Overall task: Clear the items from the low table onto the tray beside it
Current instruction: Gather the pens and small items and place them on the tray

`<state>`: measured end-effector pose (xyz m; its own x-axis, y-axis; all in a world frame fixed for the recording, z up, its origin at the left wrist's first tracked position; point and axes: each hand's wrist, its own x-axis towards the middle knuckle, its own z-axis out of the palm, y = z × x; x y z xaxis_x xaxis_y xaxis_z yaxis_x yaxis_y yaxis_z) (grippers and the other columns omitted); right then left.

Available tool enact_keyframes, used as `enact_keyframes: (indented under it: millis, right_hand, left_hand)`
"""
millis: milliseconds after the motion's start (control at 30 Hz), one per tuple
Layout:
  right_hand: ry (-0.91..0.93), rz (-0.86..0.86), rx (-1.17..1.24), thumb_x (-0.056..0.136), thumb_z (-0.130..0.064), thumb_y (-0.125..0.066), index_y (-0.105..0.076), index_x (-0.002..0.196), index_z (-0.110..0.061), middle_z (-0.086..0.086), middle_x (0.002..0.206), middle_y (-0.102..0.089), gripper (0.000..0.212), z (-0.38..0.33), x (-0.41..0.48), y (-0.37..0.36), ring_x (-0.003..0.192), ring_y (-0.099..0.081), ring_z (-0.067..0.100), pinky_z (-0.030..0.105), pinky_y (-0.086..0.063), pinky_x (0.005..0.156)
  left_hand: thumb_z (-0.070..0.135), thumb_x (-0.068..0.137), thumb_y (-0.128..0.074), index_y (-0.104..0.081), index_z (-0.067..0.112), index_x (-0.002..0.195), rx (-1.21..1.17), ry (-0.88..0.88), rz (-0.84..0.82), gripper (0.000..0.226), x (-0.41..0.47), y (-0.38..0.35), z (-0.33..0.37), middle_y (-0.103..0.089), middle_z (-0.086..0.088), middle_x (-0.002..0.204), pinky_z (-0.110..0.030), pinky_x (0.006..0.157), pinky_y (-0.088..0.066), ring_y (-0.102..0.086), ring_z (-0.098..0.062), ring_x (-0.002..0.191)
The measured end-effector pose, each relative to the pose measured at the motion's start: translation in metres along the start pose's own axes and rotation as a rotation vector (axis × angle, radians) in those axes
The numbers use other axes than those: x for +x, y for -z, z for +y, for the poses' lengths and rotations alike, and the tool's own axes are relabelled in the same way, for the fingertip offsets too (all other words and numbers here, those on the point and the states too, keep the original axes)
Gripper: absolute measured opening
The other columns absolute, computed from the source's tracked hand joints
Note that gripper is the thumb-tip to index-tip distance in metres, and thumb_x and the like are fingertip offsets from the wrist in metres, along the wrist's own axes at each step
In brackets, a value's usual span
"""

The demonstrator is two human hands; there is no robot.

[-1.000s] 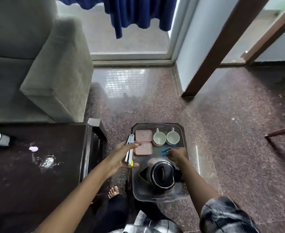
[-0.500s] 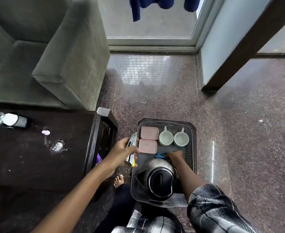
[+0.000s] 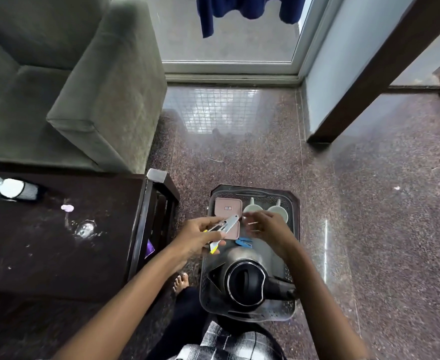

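Left hand has more to fetch, I judge, from the low table at the left of the frame, where a dark bottle with a white cap, a small lilac piece and a clear glassy thing lie well apart; its fingers and thumb curl round a white tool with a yellow tip, held slantwise over the left edge of the tray, which sits on the floor just beside the table, probably while a free spot is sought; two pink boxes sit at the tray's upper left, with a blue peg below them; right hand hovers over the tray's middle, fingers loosely spread and seemingly empty, perhaps ready to take the tool; two cups stand upper right and a kettle fills the lower half, leaving little room; the table is cut off at the left edge, the tool's kind is unclear, it hides part of the lower box, and blur smears the right fingers
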<state>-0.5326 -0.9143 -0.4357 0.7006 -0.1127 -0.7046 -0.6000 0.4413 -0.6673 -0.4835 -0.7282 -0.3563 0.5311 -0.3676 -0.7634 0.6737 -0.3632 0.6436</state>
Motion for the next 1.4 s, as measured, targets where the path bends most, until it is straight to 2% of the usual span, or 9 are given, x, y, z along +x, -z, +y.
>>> enact_keyframes:
  millis: [100, 267, 367, 533, 733, 833, 967, 1100, 1400]
  right_hand:
    - [0.003, -0.223, 0.028, 0.088, -0.008, -0.057, -0.066, 0.103, -0.002, 0.005, 0.08, -0.07, 0.019, -0.023, -0.021, -0.006, 0.067, -0.066, 0.015, 0.029, -0.057, 0.066]
    - [-0.068, -0.228, -0.055, 0.081, 0.008, -0.06, -0.066, 0.102, -0.001, 0.011, 0.074, -0.069, 0.024, -0.017, -0.025, 0.0, 0.063, -0.069, 0.016, 0.023, -0.059, 0.061]
    - [-0.112, -0.128, 0.038, 0.08, 0.013, -0.056, -0.065, 0.096, 0.003, 0.012, 0.067, -0.07, 0.021, -0.009, -0.027, 0.01, 0.057, -0.069, 0.016, 0.022, -0.058, 0.056]
    - [-0.208, 0.152, 0.136, 0.082, 0.017, -0.049, -0.061, 0.084, 0.006, 0.014, 0.058, -0.069, 0.016, 0.008, -0.024, 0.056, 0.05, -0.068, 0.019, 0.023, -0.055, 0.047]
    - [-0.34, 0.389, 0.093, 0.085, 0.019, -0.042, -0.05, 0.07, 0.006, 0.02, 0.054, -0.061, 0.021, 0.042, 0.003, 0.077, 0.041, -0.062, 0.027, 0.032, -0.057, 0.053]
    - [-0.354, 0.461, 0.081, 0.086, 0.017, -0.042, -0.047, 0.068, 0.005, 0.017, 0.044, -0.059, 0.023, 0.06, 0.019, 0.075, 0.03, -0.058, 0.02, 0.028, -0.051, 0.037]
    - [-0.361, 0.505, 0.128, 0.086, 0.019, -0.039, -0.044, 0.065, 0.004, 0.02, 0.065, -0.05, 0.026, 0.071, 0.033, 0.072, 0.029, -0.055, 0.022, 0.026, -0.047, 0.029]
    - [-0.365, 0.55, 0.204, 0.087, 0.018, -0.036, -0.043, 0.07, 0.002, 0.02, 0.069, -0.048, 0.025, 0.077, 0.046, 0.07, 0.057, -0.05, 0.031, 0.029, -0.047, 0.028]
    - [-0.338, 0.497, 0.177, 0.091, 0.009, -0.039, -0.044, 0.072, -0.003, 0.015, 0.066, -0.048, 0.023, 0.079, 0.053, 0.067, 0.049, -0.054, 0.026, 0.024, -0.049, 0.033]
  left_hand:
    - [0.003, 0.078, -0.071, -0.064, 0.013, 0.106, 0.041, 0.008, 0.009, 0.03, 0.006, -0.002, 0.0, -0.069, -0.003, 0.1, -0.025, 0.058, -0.057, -0.069, -0.012, 0.065]
    - [0.004, 0.079, -0.071, -0.065, 0.02, 0.092, 0.083, 0.01, -0.02, 0.021, 0.009, -0.009, 0.0, -0.07, -0.001, 0.089, -0.023, 0.056, -0.055, -0.068, -0.013, 0.064]
    - [0.004, 0.083, -0.066, -0.062, 0.017, 0.097, 0.041, 0.002, -0.017, 0.02, 0.009, -0.014, 0.001, -0.068, -0.003, 0.093, -0.022, 0.056, -0.057, -0.067, -0.015, 0.07]
    - [0.011, 0.091, -0.054, -0.056, 0.018, 0.114, 0.115, -0.018, 0.064, 0.024, 0.009, -0.011, 0.002, -0.06, -0.002, 0.115, -0.03, 0.078, -0.05, -0.059, -0.017, 0.095]
    - [0.014, 0.093, -0.051, -0.058, 0.017, 0.108, 0.097, 0.006, 0.083, 0.016, 0.005, -0.002, -0.004, -0.065, -0.007, 0.115, -0.028, 0.078, -0.049, -0.06, -0.015, 0.086]
    - [0.014, 0.094, -0.05, -0.058, 0.015, 0.111, 0.094, 0.017, 0.096, 0.019, 0.003, 0.002, -0.008, -0.065, -0.007, 0.116, -0.025, 0.074, -0.048, -0.06, -0.017, 0.088]
    - [0.013, 0.094, -0.049, -0.057, 0.013, 0.114, 0.098, 0.031, 0.114, 0.021, 0.0, 0.006, -0.01, -0.065, -0.006, 0.114, -0.024, 0.073, -0.049, -0.06, -0.016, 0.089]
    - [0.013, 0.094, -0.049, -0.058, 0.012, 0.115, 0.098, 0.039, 0.133, 0.023, -0.003, 0.01, -0.016, -0.066, -0.005, 0.113, -0.025, 0.075, -0.049, -0.061, -0.015, 0.087]
    - [0.014, 0.094, -0.05, -0.059, 0.013, 0.114, 0.11, 0.065, 0.151, 0.022, -0.007, 0.012, -0.027, -0.067, -0.002, 0.11, -0.032, 0.085, -0.05, -0.063, -0.016, 0.09]
